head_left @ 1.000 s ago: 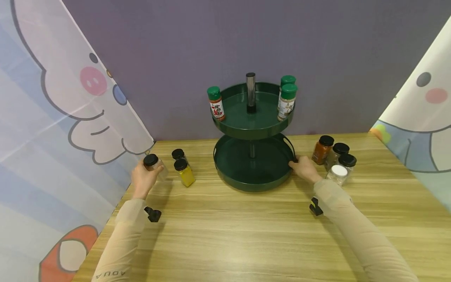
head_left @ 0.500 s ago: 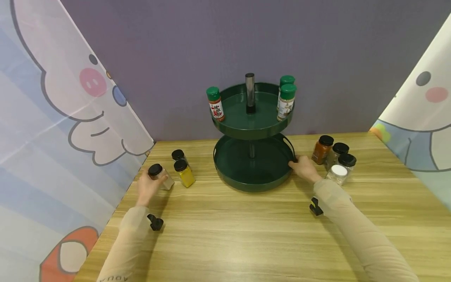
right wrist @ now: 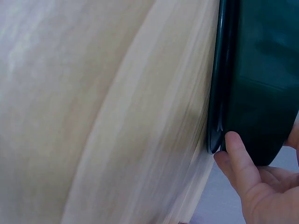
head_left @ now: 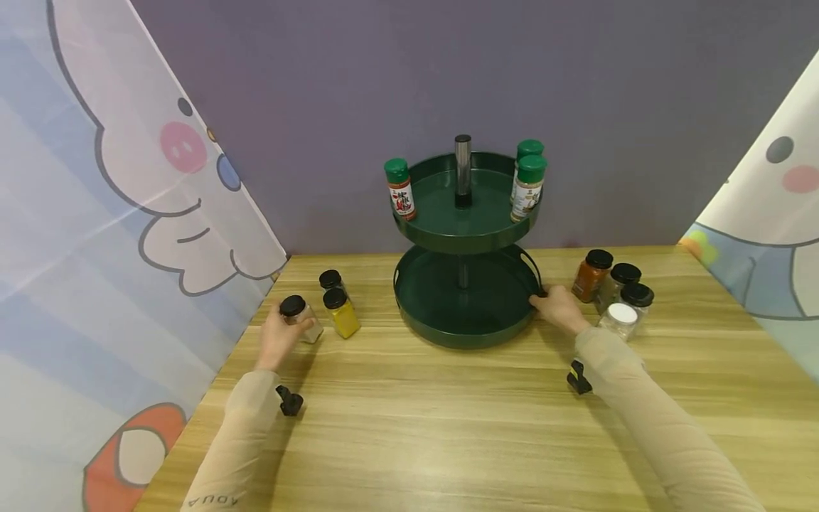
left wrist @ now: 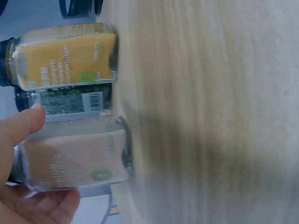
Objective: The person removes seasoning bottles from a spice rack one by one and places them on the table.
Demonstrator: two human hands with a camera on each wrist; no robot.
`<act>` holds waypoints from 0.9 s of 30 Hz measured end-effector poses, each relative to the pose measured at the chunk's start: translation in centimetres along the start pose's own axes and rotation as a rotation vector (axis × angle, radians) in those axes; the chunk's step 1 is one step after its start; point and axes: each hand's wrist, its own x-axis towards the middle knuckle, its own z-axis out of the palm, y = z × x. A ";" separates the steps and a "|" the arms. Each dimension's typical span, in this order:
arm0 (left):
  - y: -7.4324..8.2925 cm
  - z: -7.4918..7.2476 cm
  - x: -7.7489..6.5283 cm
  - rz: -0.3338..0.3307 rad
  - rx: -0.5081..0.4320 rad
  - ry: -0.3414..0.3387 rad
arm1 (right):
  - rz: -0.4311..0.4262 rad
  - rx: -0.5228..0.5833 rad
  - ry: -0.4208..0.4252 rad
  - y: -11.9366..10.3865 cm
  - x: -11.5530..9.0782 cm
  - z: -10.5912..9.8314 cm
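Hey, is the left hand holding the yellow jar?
No, the left hand grips a pale jar, and the yellow jar stands to that jar's right.

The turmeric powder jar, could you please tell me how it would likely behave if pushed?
The turmeric powder jar has flat sides, so it would probably slide or tip rather than roll. Being taller than wide, it may topple if pushed near its black lid. Its clear, shiny wall looks smooth, so it could be somewhat slippery.
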 end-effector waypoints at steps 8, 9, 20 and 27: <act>4.6 -1.0 -2.0 0.235 0.042 0.140 | -0.036 0.051 0.033 0.3 0.1 -0.1; 5.8 -1.1 -2.3 0.280 0.033 0.164 | -0.037 0.046 0.029 0.3 0.0 -0.1; 19.2 -0.4 -0.4 0.257 -0.587 -0.323 | -0.041 0.009 -0.012 0.2 0.1 -1.1; 23.6 2.1 3.2 0.101 -0.574 -0.396 | -0.024 -0.080 -0.014 -0.3 -0.1 -1.0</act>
